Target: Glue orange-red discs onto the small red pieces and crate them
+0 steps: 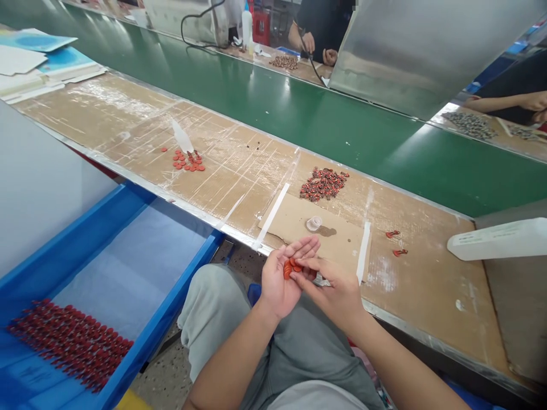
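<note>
My left hand (282,276) lies palm up over my lap at the bench edge, cupping a small stack of red discs (291,266). My right hand (335,290) reaches across to it, its fingers pinched at those discs and at something small and pale that I cannot make out. Just beyond the hands a small clear cup (314,223) stands on a cardboard sheet (342,236). A heap of red and dark small parts (323,183) lies farther back. Two single red parts (396,243) lie to the right.
More red discs (188,161) and a white nozzle lie at the bench's left. A blue tray (141,250) at lower left holds rows of red parts (70,341). A green conveyor belt (299,108) runs behind. Other people's hands (318,50) work across it. A white block (498,239) sits at right.
</note>
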Available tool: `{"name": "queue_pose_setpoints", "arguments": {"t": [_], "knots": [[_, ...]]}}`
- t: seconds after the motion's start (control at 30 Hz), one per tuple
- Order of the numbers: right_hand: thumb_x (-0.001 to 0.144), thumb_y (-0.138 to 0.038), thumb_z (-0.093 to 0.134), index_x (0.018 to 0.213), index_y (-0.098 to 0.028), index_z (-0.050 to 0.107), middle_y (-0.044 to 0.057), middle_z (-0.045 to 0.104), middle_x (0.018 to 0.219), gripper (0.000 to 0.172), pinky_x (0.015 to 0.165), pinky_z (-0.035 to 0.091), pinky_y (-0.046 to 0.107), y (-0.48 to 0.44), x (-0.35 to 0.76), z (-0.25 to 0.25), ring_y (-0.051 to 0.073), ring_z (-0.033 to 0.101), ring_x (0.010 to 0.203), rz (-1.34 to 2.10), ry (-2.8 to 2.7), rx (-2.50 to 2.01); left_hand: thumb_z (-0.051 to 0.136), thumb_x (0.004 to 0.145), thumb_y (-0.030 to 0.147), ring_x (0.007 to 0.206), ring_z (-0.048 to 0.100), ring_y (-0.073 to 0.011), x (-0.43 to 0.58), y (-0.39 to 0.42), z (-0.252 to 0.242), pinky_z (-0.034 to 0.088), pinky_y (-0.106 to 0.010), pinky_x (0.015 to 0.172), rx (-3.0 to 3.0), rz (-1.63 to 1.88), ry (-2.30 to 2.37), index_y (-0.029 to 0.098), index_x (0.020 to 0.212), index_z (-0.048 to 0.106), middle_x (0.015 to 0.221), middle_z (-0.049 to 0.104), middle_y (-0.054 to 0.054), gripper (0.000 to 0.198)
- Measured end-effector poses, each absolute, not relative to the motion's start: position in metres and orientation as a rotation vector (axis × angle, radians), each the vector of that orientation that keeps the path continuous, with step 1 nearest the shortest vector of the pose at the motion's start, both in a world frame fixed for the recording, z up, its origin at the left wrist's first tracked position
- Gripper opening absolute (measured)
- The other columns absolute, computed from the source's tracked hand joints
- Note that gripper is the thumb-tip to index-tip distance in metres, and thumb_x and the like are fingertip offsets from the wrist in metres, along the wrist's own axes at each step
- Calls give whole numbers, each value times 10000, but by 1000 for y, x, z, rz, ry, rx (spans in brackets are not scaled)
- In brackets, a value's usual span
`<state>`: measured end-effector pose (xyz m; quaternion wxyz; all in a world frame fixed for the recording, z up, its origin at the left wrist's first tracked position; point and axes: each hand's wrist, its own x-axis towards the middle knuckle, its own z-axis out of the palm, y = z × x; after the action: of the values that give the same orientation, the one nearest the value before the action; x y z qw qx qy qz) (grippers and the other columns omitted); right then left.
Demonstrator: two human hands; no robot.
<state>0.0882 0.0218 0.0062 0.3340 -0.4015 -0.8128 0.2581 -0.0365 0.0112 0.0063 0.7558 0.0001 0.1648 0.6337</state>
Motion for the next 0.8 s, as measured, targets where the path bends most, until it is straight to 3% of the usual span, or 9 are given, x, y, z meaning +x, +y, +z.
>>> {"name": "queue_pose_setpoints", "arguments": {"t": [0.17,0.5,0.6,0.73,0.8], "knots": [[749,-341,739,1003,-272,714,28,741,984,264,752,577,331,28,84,12,193,701,823,917,-1988,-1261,394,889,385,1343,412,-284,-42,10,7,270,-378,1142,-2,1371,318,40,1148,641,1339,558,-192,497],[782,-326,695,945,-245,727,9,743,805,185,545,535,245,33,80,13,127,642,574,780,-1977,-1281,413,873,440,1311,453,-301,-46,10,13,351,-388,1091,-46,1281,300,32,1164,619,1324,561,-214,542],[803,-280,669,984,-253,709,23,737,894,188,594,551,248,37,83,18,138,670,671,649,-2050,-1168,395,878,462,1279,489,-298,-47,10,12,377,-388,1071,-35,1271,286,40,1159,617,1313,571,-207,554],[857,-223,593,1136,-287,660,42,694,1123,294,799,561,301,52,83,35,182,672,959,602,-2449,-861,426,858,470,1196,562,-306,-49,11,11,429,-421,1017,-23,1210,330,84,1096,647,1193,649,-183,504],[873,-199,563,1166,-285,646,43,701,1123,317,865,544,329,61,81,44,192,665,1007,638,-2613,-727,443,850,455,1158,587,-309,-51,11,9,447,-436,992,-26,1196,335,95,1059,661,1116,682,-175,470]]}}
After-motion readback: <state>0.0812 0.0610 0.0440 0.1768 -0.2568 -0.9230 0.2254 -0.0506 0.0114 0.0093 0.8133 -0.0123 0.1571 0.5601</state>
